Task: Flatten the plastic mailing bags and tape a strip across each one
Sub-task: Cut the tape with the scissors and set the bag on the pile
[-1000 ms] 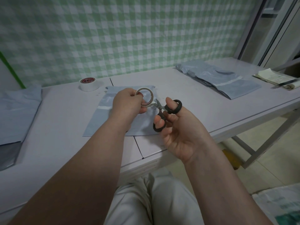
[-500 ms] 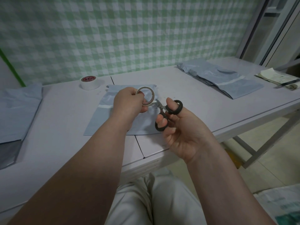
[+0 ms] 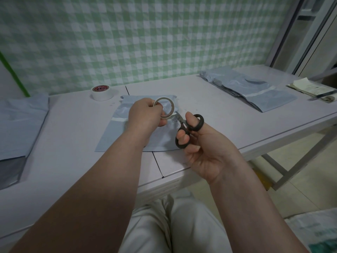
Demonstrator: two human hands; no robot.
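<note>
Head view: at frame centre, the left hand (image 3: 145, 114) gripped a tape roll (image 3: 172, 109) above the flat bag (image 3: 118, 136) on the bench (image 3: 73, 125). The right hand (image 3: 204, 148) clamped scissors (image 3: 182, 125) just beside it. Blades so near that hand risked a nick, and cut tape might curl onto itself.

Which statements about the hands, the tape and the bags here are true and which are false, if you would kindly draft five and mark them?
1. The left hand holds a thin tape ring above the flat mailing bag. True.
2. The right hand holds the scissors. True.
3. The scissors lie on the table. False: they are off the table in the right hand, with the thumb through one black loop.
4. A white tape roll stands on the table, beyond and to the left of the flat bag. True.
5. The white tape roll sits on the stack of bags. False: it stands on bare table, and that stack lies far to the right.
</note>
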